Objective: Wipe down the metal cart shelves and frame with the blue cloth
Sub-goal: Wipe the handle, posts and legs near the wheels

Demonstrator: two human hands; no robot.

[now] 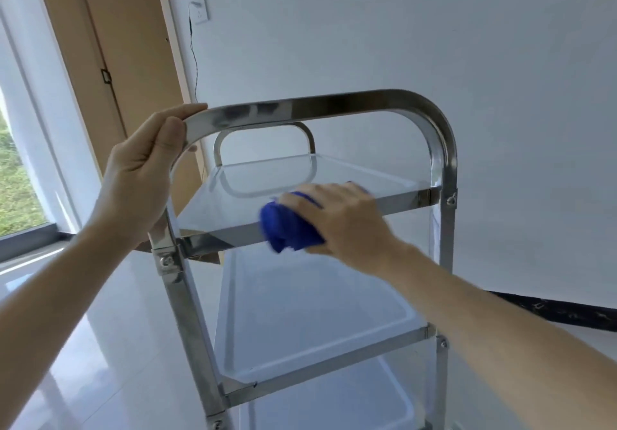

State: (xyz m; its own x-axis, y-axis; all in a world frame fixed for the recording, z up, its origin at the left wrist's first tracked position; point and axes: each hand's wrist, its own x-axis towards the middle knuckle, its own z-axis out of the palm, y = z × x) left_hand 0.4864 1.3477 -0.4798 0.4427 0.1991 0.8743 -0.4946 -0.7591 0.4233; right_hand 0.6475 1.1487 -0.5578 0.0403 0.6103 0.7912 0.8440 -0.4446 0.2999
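Step in hand looks like wiping the top shelf (267, 192), at its near edge. Right hand (337, 219) presses the bunched cloth (287, 229) flat onto that edge, fingers spread over the top and curled round the wad; the cloth is blurred. Left hand (143, 169) is wrapped round the handle (300, 104) at its left corner, thumb on top, steadying the cart. Next probably calls for sweeping toward the shelf's far edge, then the posts and the middle shelf (317, 312), apparently untouched.
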